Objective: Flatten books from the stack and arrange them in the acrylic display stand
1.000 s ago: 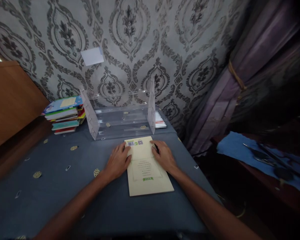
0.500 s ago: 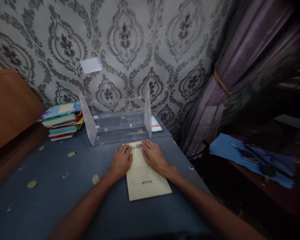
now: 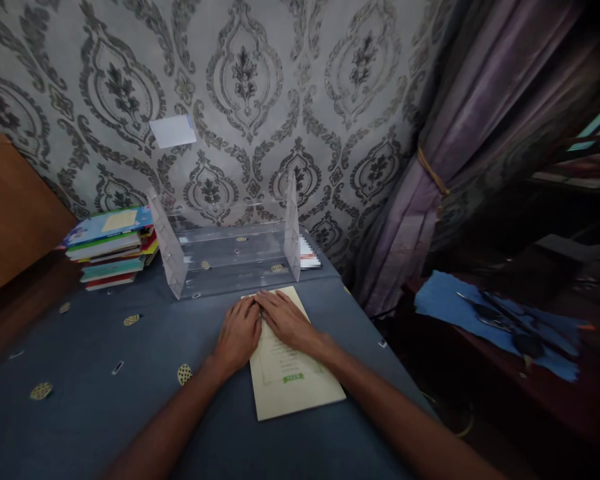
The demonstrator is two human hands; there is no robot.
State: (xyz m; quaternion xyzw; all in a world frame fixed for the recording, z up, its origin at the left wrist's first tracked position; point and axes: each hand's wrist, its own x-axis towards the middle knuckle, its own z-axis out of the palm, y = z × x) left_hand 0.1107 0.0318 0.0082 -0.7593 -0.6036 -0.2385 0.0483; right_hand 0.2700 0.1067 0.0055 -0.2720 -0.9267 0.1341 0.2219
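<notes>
A cream-coloured paperback book with green print lies flat in the lower centre of the frame, its upper part largely covered by two hands. The left hand lies across its upper left edge, fingers stretched out side by side and clasping nothing. The right hand rests palm down over the upper half, its fingers extended toward the upper left corner and gripping nothing; the two sets of fingertips meet or nearly meet there.

Under the book spreads a dark blue patterned tablecloth. Just beyond its top edge, at the centre, stands a clear plastic rack. Left of that, a stack of books sits near a brown wooden panel. Patterned wallpaper fills the upper frame, and a purple curtain, tied back, hangs at right above a blue cloth bearing dark tools.
</notes>
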